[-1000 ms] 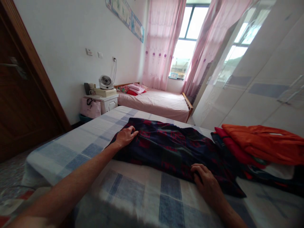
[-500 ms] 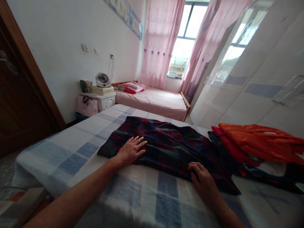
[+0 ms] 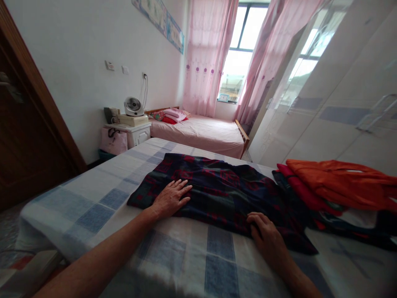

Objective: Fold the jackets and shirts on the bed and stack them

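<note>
A dark garment [image 3: 217, 186] with a red, blue and green pattern lies spread on the bed, folded into a long flat shape. My left hand [image 3: 172, 196] rests palm down on its left part, fingers spread and open. At the garment's near edge, toward the right, my right hand [image 3: 263, 229] touches the cloth with its fingers slightly bent and the thumb apart from them. The dark cloth reaches on the right to a pile of clothes, with an orange garment [image 3: 335, 182] on top and a red one [image 3: 293, 178] under it.
The bed carries a blue and white checked sheet [image 3: 77, 203]. Beyond it stand a second bed with a pink cover [image 3: 211, 134] and a white nightstand [image 3: 138, 134] bearing a fan [image 3: 134, 106]. A white wardrobe [image 3: 335, 136] lines the right side; a brown door [image 3: 27, 136] is at left.
Both hands stay in the same places on the dark garment, which lies as before. The view has shifted only slightly.
</note>
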The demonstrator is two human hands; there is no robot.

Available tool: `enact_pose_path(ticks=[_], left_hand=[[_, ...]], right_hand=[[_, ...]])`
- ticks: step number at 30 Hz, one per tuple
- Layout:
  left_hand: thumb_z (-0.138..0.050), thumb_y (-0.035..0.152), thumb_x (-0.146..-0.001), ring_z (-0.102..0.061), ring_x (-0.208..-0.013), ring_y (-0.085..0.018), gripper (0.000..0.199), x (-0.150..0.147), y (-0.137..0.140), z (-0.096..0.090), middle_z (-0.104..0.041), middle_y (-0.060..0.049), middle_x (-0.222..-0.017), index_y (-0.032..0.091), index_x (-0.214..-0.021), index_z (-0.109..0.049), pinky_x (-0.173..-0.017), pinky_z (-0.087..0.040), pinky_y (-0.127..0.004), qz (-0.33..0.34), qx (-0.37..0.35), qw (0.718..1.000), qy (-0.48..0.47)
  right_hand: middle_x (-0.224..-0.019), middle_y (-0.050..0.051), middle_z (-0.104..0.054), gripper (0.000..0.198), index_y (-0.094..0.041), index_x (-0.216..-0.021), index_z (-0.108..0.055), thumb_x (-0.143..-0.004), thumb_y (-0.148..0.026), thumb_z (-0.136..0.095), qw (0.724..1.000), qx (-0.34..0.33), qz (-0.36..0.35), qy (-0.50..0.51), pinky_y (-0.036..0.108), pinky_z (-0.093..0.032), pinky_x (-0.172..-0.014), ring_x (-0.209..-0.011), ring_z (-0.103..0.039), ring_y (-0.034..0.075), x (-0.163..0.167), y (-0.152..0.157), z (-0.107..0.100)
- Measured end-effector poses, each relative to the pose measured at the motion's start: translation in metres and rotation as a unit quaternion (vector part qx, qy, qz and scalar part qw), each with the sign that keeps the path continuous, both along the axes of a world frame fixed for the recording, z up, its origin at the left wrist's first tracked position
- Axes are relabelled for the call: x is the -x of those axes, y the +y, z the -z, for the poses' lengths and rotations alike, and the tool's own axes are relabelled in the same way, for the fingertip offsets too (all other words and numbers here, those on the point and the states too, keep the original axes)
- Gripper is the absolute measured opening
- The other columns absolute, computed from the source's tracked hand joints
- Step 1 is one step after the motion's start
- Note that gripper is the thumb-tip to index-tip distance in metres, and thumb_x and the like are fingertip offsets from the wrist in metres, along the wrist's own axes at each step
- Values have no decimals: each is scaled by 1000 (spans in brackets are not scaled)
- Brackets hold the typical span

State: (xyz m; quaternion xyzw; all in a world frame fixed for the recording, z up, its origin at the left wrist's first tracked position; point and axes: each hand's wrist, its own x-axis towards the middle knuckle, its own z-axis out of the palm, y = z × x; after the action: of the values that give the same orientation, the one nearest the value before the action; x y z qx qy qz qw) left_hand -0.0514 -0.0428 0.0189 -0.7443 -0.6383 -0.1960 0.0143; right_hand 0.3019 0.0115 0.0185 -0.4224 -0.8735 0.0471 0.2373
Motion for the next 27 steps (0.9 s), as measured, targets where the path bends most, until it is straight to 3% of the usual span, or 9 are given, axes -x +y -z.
enact_pose_path(ticks=[3,6,8,12,17,20,24,27], left_hand=[[-48,44,-86,-42,-128,-25,45,6,4,-9,-46,-6,-139,28,-127,-52,-106,-32,-41,23,15,1000,-10],[-46,44,-87,-52,-118,-18,39,22,16,-26,-56,-2,-130,28,-120,-59,-100,-40,-27,46,20,999,-21],[-41,44,-88,-53,-117,-17,39,39,32,-37,-57,-2,-128,26,-118,-60,-100,-40,-26,34,11,999,-24],[-42,38,-85,-50,-120,-24,41,80,79,-46,-55,-9,-129,18,-114,-62,-104,-36,-36,-34,-7,999,-11],[-47,28,-75,-47,-121,-27,45,120,130,-33,-55,-11,-128,17,-116,-60,-105,-34,-40,-96,-4,995,15],[-49,24,-70,-42,-126,-30,56,132,149,-24,-50,-14,-133,14,-125,-53,-105,-32,-44,-107,6,994,32],[-49,20,-65,-42,-126,-27,66,140,166,-19,-51,-10,-134,16,-130,-48,-104,-34,-40,-95,29,994,49],[-49,19,-65,-53,-114,-23,57,144,171,-21,-62,-7,-121,18,-121,-56,-98,-39,-32,-89,51,993,55]], right_hand=[[-104,7,-61,18,-22,-87,-57,-82,-21,-39,1000,21,-7,0,38,-46,-83,-94,-59,20,0,0,-8],[-97,4,-63,17,-22,-84,-58,-82,-21,-41,991,110,-78,-18,30,-48,-77,-85,-60,16,-4,8,-31],[-91,2,-64,19,-22,-85,-60,-84,-24,-42,983,155,-95,-22,26,-49,-71,-78,-60,14,-8,24,-49],[-93,3,-65,22,-22,-90,-62,-86,-31,-42,995,100,-26,-2,29,-48,-77,-83,-61,17,-13,83,-70],[-104,10,-65,29,-15,-104,-61,-81,-22,-44,993,57,101,-19,31,-47,-82,-89,-63,19,-10,184,-65],[-115,15,-60,39,-10,-115,-56,-82,-26,-46,989,38,143,-24,33,-45,-86,-100,-60,22,0,233,-57],[-112,13,-62,45,-15,-116,-59,-77,-39,-57,983,45,174,-47,40,-43,-87,-104,-56,27,23,266,-43],[-97,10,-67,29,-20,-96,-67,-76,-37,-58,975,57,201,-69,39,-43,-82,-95,-60,26,35,275,-37]])
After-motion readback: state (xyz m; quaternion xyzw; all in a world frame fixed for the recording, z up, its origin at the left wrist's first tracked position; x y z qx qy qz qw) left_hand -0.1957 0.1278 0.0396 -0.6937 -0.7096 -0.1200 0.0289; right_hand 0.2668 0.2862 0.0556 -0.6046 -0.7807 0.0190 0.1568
